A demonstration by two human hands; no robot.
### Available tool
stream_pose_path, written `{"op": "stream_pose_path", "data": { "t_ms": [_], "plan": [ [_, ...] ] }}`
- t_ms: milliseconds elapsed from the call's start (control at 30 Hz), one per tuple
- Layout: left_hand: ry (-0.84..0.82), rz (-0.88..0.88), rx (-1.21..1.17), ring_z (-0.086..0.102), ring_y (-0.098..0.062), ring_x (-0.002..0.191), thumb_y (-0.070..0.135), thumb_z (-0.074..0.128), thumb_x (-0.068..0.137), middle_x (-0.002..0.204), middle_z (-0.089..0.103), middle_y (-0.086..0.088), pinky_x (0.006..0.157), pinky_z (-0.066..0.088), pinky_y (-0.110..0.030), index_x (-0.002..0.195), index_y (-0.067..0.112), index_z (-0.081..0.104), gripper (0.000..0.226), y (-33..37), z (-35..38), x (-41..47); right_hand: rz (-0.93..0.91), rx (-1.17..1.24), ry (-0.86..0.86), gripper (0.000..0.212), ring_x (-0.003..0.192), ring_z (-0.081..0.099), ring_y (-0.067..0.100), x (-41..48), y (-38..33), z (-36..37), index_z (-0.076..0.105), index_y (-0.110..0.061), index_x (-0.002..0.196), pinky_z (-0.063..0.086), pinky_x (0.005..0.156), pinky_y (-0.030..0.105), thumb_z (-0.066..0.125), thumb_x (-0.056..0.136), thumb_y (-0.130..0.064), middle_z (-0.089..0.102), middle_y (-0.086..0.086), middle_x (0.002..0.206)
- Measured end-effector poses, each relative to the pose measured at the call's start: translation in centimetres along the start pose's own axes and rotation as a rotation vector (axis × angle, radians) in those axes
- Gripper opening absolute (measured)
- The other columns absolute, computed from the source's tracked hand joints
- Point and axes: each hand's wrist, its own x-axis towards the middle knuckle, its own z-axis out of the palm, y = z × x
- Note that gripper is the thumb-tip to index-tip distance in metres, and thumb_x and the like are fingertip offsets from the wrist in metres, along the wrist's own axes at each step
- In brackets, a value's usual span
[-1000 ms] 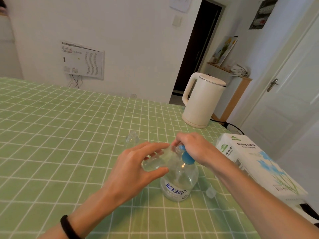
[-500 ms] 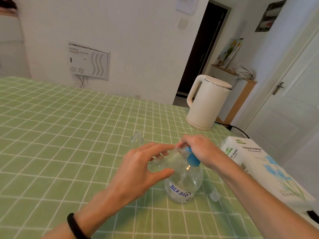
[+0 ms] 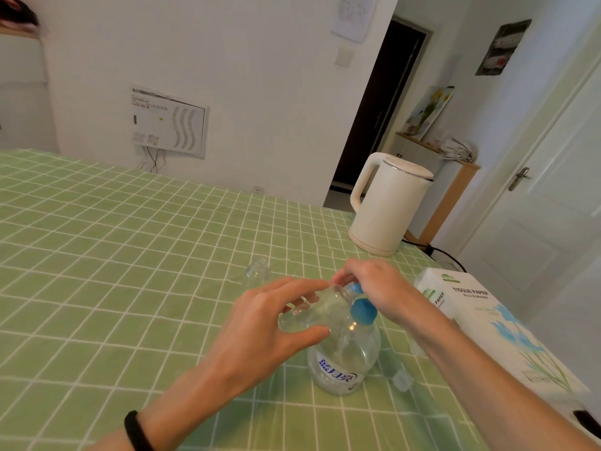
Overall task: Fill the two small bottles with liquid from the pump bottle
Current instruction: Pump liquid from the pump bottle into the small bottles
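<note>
Nearest the camera, a black wristband (image 3: 135,431) circles the person's left forearm, which reaches forward over the green checked cloth of the bench (image 3: 130,255). The left hand (image 3: 257,330) has its grip closed on a small clear bottle (image 3: 309,312), thumb underneath and fingers over the top. The bottle is tipped onto its side in the air, with its mouth toward the blue pump head (image 3: 362,309). Directly beneath it stands the pump bottle (image 3: 344,359), a round clear container with blue lettering on its front, upright on the bench. Just to its right on the cloth lies a small clear piece (image 3: 402,380) that looks like a cap, though it is too blurred to be sure. The right forearm comes in from the lower right, and the right hand (image 3: 374,284) sits on the far side of the pump head, its grip curled over the top and spout end; the fingertips meet the mouth of the held bottle. A little beyond the left hand, and apart from it, the second small bottle (image 3: 258,271) stands upright on the bench with its neck open. At the right edge of the bench lies a white tissue paper box (image 3: 487,323) printed with blue flowers. Farther back, near the far right corner, stands a cream electric kettle (image 3: 387,203) with its handle facing left. Beyond the bench are a white wall with a vented panel (image 3: 169,125), a dark doorway (image 3: 380,105), a wooden shelf (image 3: 455,196) and a white door (image 3: 553,206) with a lever handle.
</note>
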Motion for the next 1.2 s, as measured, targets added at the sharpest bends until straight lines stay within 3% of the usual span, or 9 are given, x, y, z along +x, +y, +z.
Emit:
{"op": "stream_pose_path", "data": {
  "t_ms": [33, 200, 400, 633, 733, 900, 967, 1067, 1200],
  "plan": [
    [-0.002, 0.0, 0.009, 0.065, 0.005, 0.101, 0.048, 0.083, 0.077, 0.107, 0.071, 0.025, 0.086, 0.05, -0.009, 0.132, 0.043, 0.065, 0.058, -0.1, 0.0, 0.0, 0.021, 0.018, -0.012, 0.041, 0.101, 0.067, 0.023, -0.2, 0.1, 0.4, 0.082, -0.015, 0.088, 0.046, 0.083, 0.032, 0.046, 0.102, -0.031, 0.076, -0.003, 0.099],
    [-0.007, -0.008, 0.018, 0.065, 0.007, 0.102, 0.048, 0.083, 0.076, 0.107, 0.07, 0.027, 0.088, 0.051, -0.009, 0.132, 0.042, 0.066, 0.059, -0.1, 0.0, -0.3, 0.027, -0.009, -0.024, 0.051, 0.117, 0.062, 0.041, -0.7, 0.1, 0.6, 0.074, 0.004, 0.107, 0.047, 0.104, 0.047, 0.042, 0.101, -0.036, 0.072, 0.021, 0.123],
    [0.006, -0.003, 0.006, 0.064, 0.008, 0.101, 0.047, 0.084, 0.077, 0.108, 0.071, 0.026, 0.087, 0.05, -0.009, 0.133, 0.043, 0.065, 0.059, 0.2, -0.1, -0.1, 0.01, -0.062, -0.033, 0.044, 0.11, 0.067, 0.028, -0.4, -0.6, -0.3, 0.08, -0.012, 0.098, 0.049, 0.1, 0.042, 0.044, 0.101, -0.036, 0.076, 0.006, 0.113],
    [0.003, 0.009, 0.019, 0.065, 0.007, 0.098, 0.059, 0.074, 0.077, 0.107, 0.071, 0.025, 0.085, 0.052, -0.013, 0.131, 0.044, 0.066, 0.057, -0.1, -0.1, -0.1, 0.047, 0.021, -0.011, 0.048, 0.111, 0.066, 0.036, -0.7, 0.0, 0.5, 0.079, -0.006, 0.099, 0.049, 0.095, 0.041, 0.044, 0.096, -0.04, 0.075, 0.013, 0.114],
    [-0.003, -0.002, 0.03, 0.065, 0.006, 0.099, 0.051, 0.08, 0.078, 0.108, 0.07, 0.026, 0.087, 0.054, -0.016, 0.132, 0.043, 0.066, 0.057, -0.2, -0.1, -0.1, 0.047, 0.004, -0.015, 0.061, 0.093, 0.066, 0.032, -0.8, -0.1, 0.6, 0.074, 0.001, 0.105, 0.05, 0.097, 0.044, 0.04, 0.085, -0.046, 0.072, 0.021, 0.12],
    [0.002, 0.002, 0.03, 0.064, 0.006, 0.101, 0.047, 0.083, 0.078, 0.109, 0.07, 0.026, 0.087, 0.053, -0.015, 0.132, 0.042, 0.065, 0.057, 0.2, -0.1, -0.1, 0.024, -0.011, -0.02, 0.04, 0.105, 0.066, 0.02, -0.6, 0.1, 0.2, 0.079, -0.023, 0.095, 0.049, 0.104, 0.047, 0.043, 0.102, -0.04, 0.073, -0.002, 0.11],
    [0.006, 0.0, 0.025, 0.065, 0.004, 0.101, 0.044, 0.085, 0.078, 0.108, 0.071, 0.024, 0.087, 0.052, -0.016, 0.132, 0.043, 0.066, 0.057, 0.1, -0.2, 0.0, 0.0, -0.056, 0.019, 0.04, 0.108, 0.066, 0.024, -0.5, -0.1, -0.2, 0.076, -0.021, 0.104, 0.05, 0.104, 0.047, 0.043, 0.102, -0.044, 0.073, 0.004, 0.113],
    [0.001, 0.009, 0.033, 0.065, 0.003, 0.1, 0.049, 0.082, 0.078, 0.107, 0.072, 0.022, 0.086, 0.052, -0.016, 0.133, 0.044, 0.065, 0.057, 0.1, -0.2, 0.0, -0.063, -0.061, 0.078, 0.038, 0.106, 0.066, 0.022, -0.2, 0.0, -0.1, 0.073, -0.017, 0.11, 0.048, 0.088, 0.037, 0.044, 0.104, -0.042, 0.072, 0.008, 0.118],
    [0.001, 0.01, 0.037, 0.065, 0.007, 0.098, 0.059, 0.072, 0.077, 0.106, 0.07, 0.026, 0.085, 0.053, -0.015, 0.132, 0.045, 0.064, 0.057, -0.2, -0.1, 0.0, -0.053, 0.086, 0.009, 0.037, 0.116, 0.062, 0.014, -0.3, 0.6, 0.8, 0.079, -0.03, 0.092, 0.043, 0.102, 0.04, 0.045, 0.104, -0.032, 0.071, -0.007, 0.119]
  ]
}}
